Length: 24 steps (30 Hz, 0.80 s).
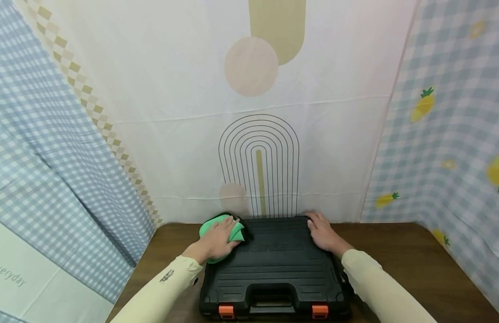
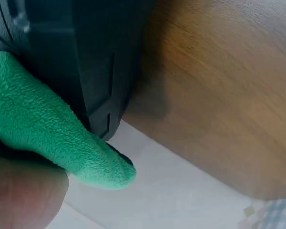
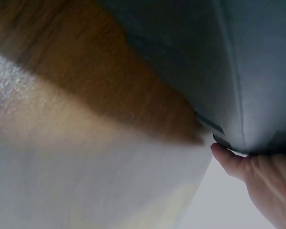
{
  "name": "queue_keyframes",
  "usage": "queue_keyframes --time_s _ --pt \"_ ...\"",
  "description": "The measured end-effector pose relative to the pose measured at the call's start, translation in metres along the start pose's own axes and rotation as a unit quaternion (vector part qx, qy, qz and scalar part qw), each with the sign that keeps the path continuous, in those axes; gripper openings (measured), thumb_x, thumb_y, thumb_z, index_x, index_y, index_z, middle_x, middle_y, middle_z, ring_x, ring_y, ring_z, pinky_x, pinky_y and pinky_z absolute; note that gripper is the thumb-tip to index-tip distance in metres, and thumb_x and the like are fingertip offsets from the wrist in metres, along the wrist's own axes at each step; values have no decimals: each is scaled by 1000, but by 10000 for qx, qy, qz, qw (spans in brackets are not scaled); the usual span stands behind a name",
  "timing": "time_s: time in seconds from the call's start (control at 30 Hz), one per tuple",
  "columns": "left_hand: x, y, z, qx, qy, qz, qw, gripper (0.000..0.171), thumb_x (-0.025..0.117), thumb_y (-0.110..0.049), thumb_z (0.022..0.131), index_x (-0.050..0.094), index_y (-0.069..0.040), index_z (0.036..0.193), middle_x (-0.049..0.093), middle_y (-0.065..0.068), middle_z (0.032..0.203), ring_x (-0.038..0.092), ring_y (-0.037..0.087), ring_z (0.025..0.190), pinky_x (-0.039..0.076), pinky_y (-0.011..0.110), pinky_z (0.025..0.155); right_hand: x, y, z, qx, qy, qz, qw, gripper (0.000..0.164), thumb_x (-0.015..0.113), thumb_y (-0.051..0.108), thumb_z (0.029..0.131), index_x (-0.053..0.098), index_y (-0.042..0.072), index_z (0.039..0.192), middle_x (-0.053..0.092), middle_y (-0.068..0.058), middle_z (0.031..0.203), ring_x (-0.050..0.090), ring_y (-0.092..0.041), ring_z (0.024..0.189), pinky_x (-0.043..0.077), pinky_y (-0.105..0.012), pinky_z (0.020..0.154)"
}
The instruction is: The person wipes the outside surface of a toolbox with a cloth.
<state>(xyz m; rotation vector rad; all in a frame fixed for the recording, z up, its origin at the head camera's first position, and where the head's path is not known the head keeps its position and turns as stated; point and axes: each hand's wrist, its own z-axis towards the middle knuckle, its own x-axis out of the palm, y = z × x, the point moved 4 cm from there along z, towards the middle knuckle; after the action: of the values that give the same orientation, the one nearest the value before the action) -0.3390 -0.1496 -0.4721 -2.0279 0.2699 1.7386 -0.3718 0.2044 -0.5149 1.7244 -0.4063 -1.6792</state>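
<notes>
A black hard plastic tool case (image 1: 273,269) lies on the table, its handle and two orange latches facing me. My left hand (image 1: 219,237) holds a green cloth (image 1: 209,226) with a dark border against the case's far left corner. Folds of the cloth stick out between thumb and fingers. In the left wrist view the fuzzy cloth (image 2: 43,119) hangs over the case's edge. At the far right corner my right hand (image 1: 324,233) grips the case, thumb on the lid and fingers bent over the far edge. The right wrist view shows a finger at that corner.
The brown wooden table (image 1: 383,251) shows on both sides of the case. A white patterned curtain (image 1: 185,157) hangs right behind it, with blue checked cloth (image 1: 447,148) at the sides.
</notes>
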Motion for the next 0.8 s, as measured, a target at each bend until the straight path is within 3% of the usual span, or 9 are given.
queue_keyframes --time_s 0.17,0.57,0.8 --pt "4 -11 -26 273 17 3 9996 73 55 -43 111 29 -10 170 27 20 177 26 38 166 24 60 134 0 0 0 17 44 5 10000 47 33 17 117 43 -4 158 43 -32 157 38 -56 148 34 -71 120" --pt "21 -39 -103 663 99 -817 9944 78 52 -55 110 23 -19 173 21 16 180 25 42 165 22 70 129 -4 1 2 0 -7 101 9999 48 30 17 117 43 -4 158 41 -32 159 36 -56 150 33 -71 121" --pt "29 -47 -116 653 -15 -672 9956 80 49 -59 109 21 -20 173 21 15 180 26 41 165 22 70 129 -1 1 0 50 22 159 9999 48 31 17 117 43 -4 158 41 -32 158 36 -56 149 33 -71 121"
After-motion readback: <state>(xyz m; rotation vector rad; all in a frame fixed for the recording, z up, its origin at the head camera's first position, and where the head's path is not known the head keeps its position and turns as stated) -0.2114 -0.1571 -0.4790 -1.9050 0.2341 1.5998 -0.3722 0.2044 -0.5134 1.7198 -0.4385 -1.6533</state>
